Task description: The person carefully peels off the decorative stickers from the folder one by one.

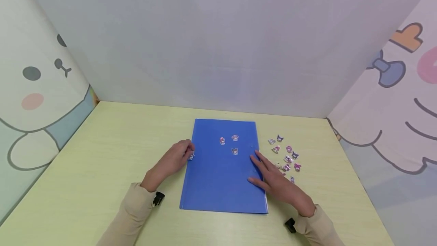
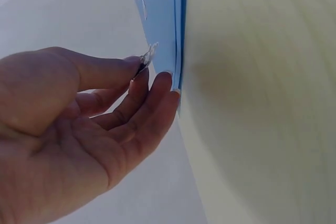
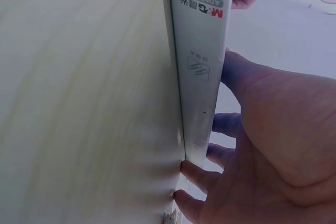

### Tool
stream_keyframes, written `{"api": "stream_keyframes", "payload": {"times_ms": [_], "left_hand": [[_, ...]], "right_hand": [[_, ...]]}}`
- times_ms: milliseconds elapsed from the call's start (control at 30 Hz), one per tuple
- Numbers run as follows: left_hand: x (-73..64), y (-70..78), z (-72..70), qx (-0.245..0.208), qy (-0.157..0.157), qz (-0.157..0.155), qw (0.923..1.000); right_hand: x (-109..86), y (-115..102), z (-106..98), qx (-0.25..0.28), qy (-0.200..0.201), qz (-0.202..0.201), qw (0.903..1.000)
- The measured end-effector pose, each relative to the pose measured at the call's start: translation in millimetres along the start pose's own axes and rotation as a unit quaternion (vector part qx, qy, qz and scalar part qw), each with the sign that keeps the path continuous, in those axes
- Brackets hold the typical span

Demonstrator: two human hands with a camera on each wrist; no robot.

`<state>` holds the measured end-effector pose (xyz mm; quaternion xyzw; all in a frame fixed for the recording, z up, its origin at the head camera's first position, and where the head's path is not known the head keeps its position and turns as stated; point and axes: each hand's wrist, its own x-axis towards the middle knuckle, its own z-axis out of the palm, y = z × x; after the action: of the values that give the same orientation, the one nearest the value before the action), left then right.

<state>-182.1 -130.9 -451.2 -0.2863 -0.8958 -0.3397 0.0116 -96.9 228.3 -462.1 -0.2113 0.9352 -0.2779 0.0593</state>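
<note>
A blue file folder [image 1: 218, 185] lies flat on the table, with three small cartoon stickers on its upper half, one of them a sticker with a dark hood [image 1: 235, 151]. At the folder's left edge my left hand [image 1: 175, 158] pinches a small cartoon sticker [image 2: 150, 54] between thumb and index finger, its other fingertips right by the folder's side. My right hand [image 1: 278, 183] rests on the folder's right edge, fingers spread and fairly straight. The white printed spine [image 3: 199, 77] shows beside this hand in the right wrist view.
Several loose cartoon stickers [image 1: 288, 159] are scattered on the table [image 1: 129, 132] right of the folder, close to the right hand. A pale cloth wall [image 1: 211, 48] stands behind the table, with cartoon-printed panels [image 1: 34, 86] at the sides.
</note>
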Motion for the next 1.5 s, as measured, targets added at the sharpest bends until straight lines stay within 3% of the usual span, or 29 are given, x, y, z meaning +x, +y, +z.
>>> {"api": "stream_keyframes", "payload": {"times_ms": [433, 733, 1133, 1300, 1500], "left_hand": [[-4.2, -13.9, -10.8, 0.016, -0.016, -0.022, 0.9995], [-6.6, -14.3, -12.7, 0.049, -0.005, -0.029, 0.9984], [-8.1, -11.2, -10.0, 0.092, -0.012, -0.096, 0.991], [-7.6, -11.3, -7.9, 0.101, -0.006, -0.097, 0.9901], [-4.2, -9.3, -1.4, 0.122, 0.024, -0.069, 0.9899]], "right_hand": [[0.3, 1, 0, 0.002, -0.001, -0.001, 1.0], [0.2, 2, 0, 0.002, -0.001, -0.001, 1.0], [-0.3, 2, 0, 0.002, 0.001, -0.003, 1.0], [-0.3, 2, 0, 0.002, 0.002, -0.005, 1.0], [-0.1, 2, 1, 0.001, 0.001, -0.006, 1.0]]}}
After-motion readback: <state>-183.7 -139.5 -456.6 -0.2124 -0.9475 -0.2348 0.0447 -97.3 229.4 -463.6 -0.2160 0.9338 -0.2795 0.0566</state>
